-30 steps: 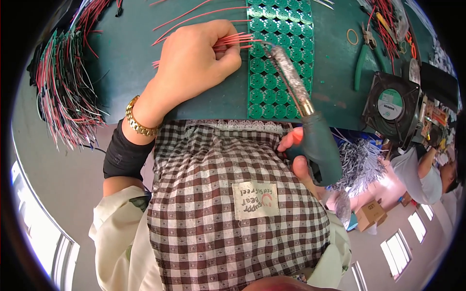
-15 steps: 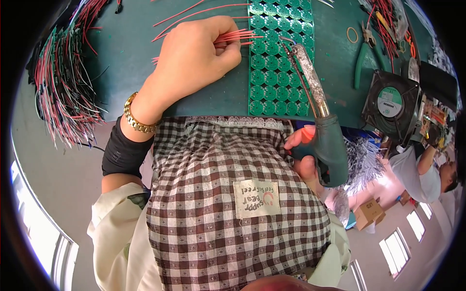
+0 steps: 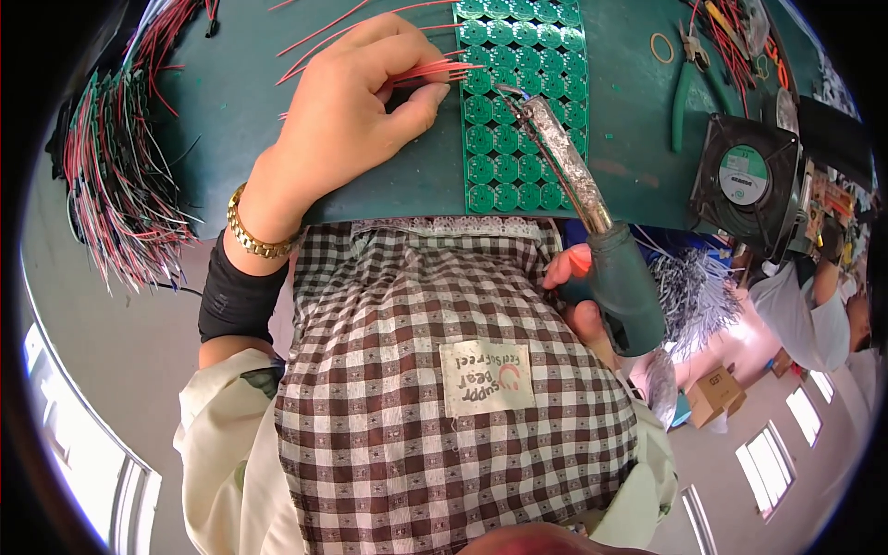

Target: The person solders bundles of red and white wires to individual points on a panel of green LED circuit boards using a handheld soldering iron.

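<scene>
My left hand [image 3: 344, 116] is closed round a bundle of thin red wires [image 3: 427, 71], pinched between thumb and fingers. Their ends point right and lie over the left edge of a green circuit board panel [image 3: 505, 168], made of many round boards in rows. My right hand [image 3: 585, 319] is wrapped round the dark green handle of a soldering iron [image 3: 622, 273], which hides most of its fingers. The iron's worn metal barrel slants up and left over the panel. Its tip is close to the wire ends; whether it touches a board I cannot tell.
Red wires [image 3: 319, 42] lie beyond my left hand. A thick bunch of wired parts [image 3: 116, 185] hangs over the table's left edge. On the right are green-handled pliers [image 3: 683, 102], a rubber band [image 3: 661, 47] and a black fan [image 3: 743, 176]. Another person [image 3: 805, 310] is at far right.
The soldering iron's tip has moved left across the panel, nearer the wire ends. My left hand keeps its grip on the red wires. The whole view has shifted slightly.
</scene>
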Demonstrator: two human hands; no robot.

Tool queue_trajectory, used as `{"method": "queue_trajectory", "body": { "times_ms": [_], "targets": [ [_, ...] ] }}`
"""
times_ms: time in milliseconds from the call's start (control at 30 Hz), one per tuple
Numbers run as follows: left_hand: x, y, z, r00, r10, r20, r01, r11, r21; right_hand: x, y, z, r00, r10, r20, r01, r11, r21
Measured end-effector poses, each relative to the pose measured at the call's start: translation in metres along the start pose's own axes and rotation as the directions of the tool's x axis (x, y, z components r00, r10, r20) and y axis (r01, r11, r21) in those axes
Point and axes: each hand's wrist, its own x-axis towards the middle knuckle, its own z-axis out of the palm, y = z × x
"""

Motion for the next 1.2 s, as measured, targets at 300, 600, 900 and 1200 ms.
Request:
{"method": "queue_trajectory", "body": {
  "times_ms": [300, 600, 900, 1200],
  "targets": [
    [-0.001, -0.003, 0.011, 0.995, 0.093, -0.035, -0.087, 0.986, 0.142, -0.004, 0.011, -0.001, 1.0, -0.003, 0.008, 0.003, 0.999, 0.052],
    [-0.001, 0.006, 0.004, 0.985, -0.156, 0.074, 0.155, 0.988, 0.022, -0.006, 0.001, 0.008, 0.998, 0.066, 0.016, -0.068, 0.987, 0.145],
    [0.003, 0.017, 0.002, 0.976, -0.196, 0.094, 0.19, 0.979, 0.069, -0.002, -0.003, 0.003, 0.996, 0.057, 0.074, -0.06, 0.997, 0.042],
    [0.013, 0.027, -0.01, 0.965, -0.245, 0.092, 0.24, 0.969, 0.057, -0.007, -0.009, 0.004, 0.995, 0.099, 0.023, -0.1, 0.993, 0.067]
  ]
}}
